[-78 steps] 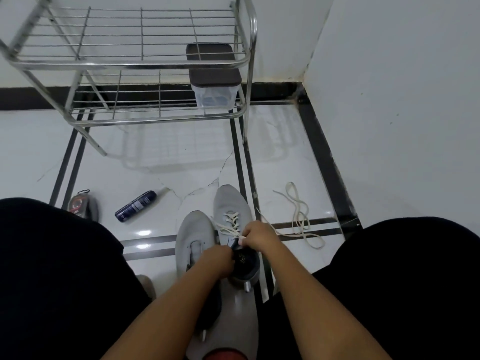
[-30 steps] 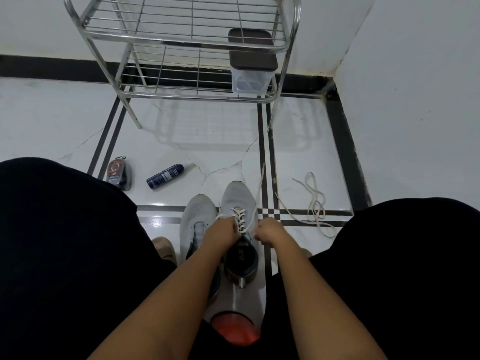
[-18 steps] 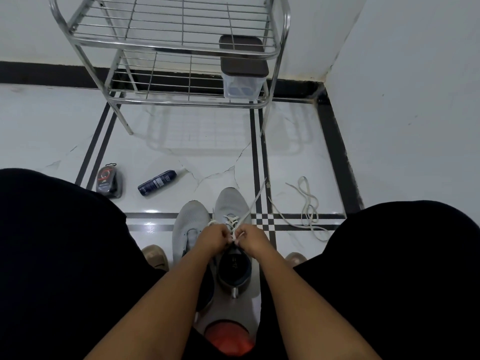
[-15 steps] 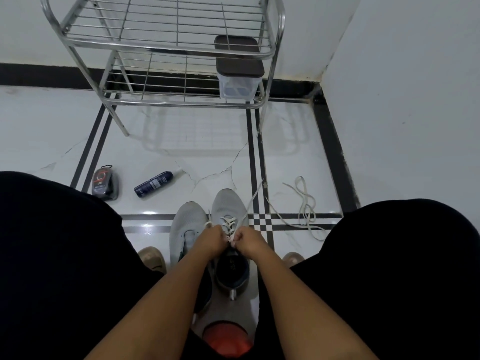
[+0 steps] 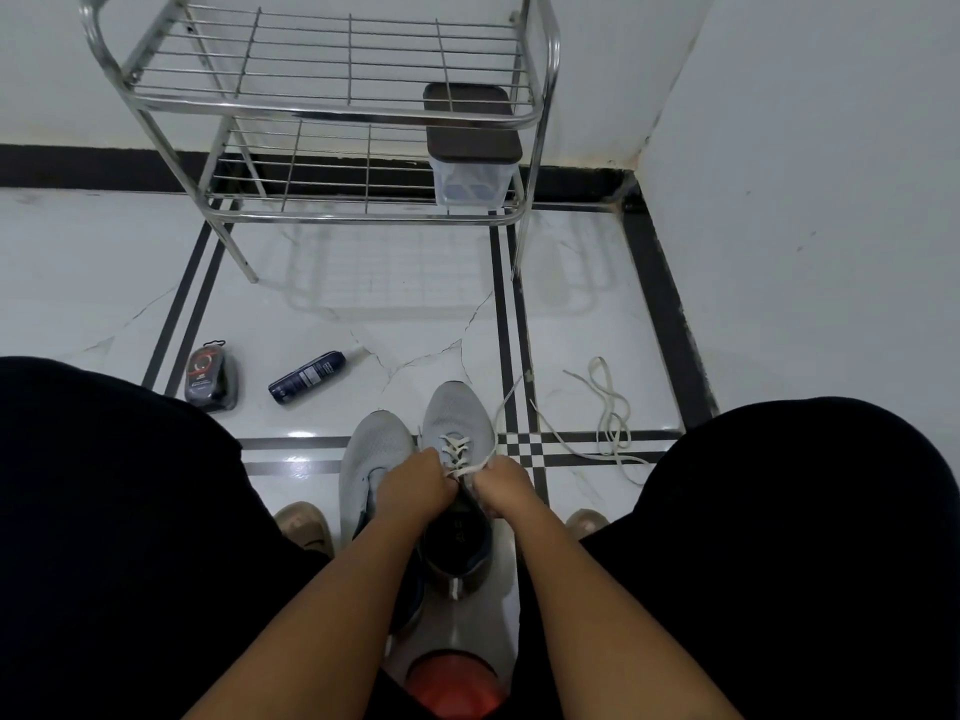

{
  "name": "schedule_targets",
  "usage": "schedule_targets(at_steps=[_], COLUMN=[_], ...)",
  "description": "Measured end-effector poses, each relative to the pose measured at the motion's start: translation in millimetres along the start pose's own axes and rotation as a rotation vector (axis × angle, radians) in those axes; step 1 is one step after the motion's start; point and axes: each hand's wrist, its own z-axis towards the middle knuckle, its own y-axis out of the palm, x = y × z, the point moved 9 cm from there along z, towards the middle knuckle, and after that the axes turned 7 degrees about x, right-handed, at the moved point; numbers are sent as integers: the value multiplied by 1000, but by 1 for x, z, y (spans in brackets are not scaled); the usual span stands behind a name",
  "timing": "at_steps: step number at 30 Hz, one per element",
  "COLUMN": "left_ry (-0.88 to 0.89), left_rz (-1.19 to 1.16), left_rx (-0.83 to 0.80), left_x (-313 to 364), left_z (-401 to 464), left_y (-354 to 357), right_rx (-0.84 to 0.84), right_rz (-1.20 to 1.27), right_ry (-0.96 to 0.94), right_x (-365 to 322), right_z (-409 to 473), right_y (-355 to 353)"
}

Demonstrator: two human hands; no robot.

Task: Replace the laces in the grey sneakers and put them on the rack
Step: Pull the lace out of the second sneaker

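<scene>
Two grey sneakers stand side by side on the floor between my knees. The right sneaker [image 5: 457, 413] carries a white lace [image 5: 457, 449] crossed through its eyelets. My left hand [image 5: 413, 483] and my right hand [image 5: 506, 485] sit close together over its tongue, each pinching the lace. One free end of the lace [image 5: 506, 402] rises toward the upper right. The left sneaker [image 5: 371, 449] shows no lace, and my left forearm covers its heel. The metal rack [image 5: 332, 111] stands against the far wall.
A loose white lace [image 5: 605, 407] lies on the tiles to the right. A dark spray bottle [image 5: 306, 377] and a shoe-polish applicator [image 5: 208, 376] lie at the left. A clear box with a brown lid [image 5: 470, 148] sits on the rack's lower shelf. A wall closes the right side.
My hands have drawn together at the top of the lacing on the right sneaker; 2.6 s ago my left hand was lower, at the shoe's opening. The camera view shifted.
</scene>
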Motion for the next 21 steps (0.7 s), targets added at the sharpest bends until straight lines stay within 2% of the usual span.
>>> schedule_targets(at_steps=[3, 6, 8, 11, 12, 13, 14, 15, 16, 17, 19, 21], left_ry=[-129, -324, -584, -1005, -1078, -1125, -1124, -1070, -923, -698, -275, -102], left_rz=[-153, -383, -694, -1387, -1520, -1541, -1410, -1173, -914, -681, -251, -7], left_rx=[136, 301, 393, 457, 457, 424, 361, 303, 262, 203, 14, -71], left_x=[-12, -31, -56, -79, -81, -81, -80, -77, -70, -52, -8, 7], left_z=[-1, 1, 1, -5, -4, -3, -5, -8, -6, -4, -9, -16], left_y=[-18, -45, -56, -44, -40, -34, -32, -33, -35, -35, -21, -7], right_rx=[101, 269, 315, 320, 336, 372, 431, 504, 549, 521, 249, 18], right_rz=[389, 595, 755, 1044, 1110, 1080, 933, 698, 440, 226, -104, -317], right_ry=[199, 203, 175, 100, 85, 93, 121, 154, 159, 120, 27, -58], right_x=[9, -2, -16, -37, -40, -39, -33, -25, -19, -16, -10, -4], right_z=[6, 6, 3, 2, 3, 4, 5, 3, 3, 3, 6, 1], right_y=[-20, -54, -73, -100, -107, -111, -112, -114, -112, -101, -56, -15])
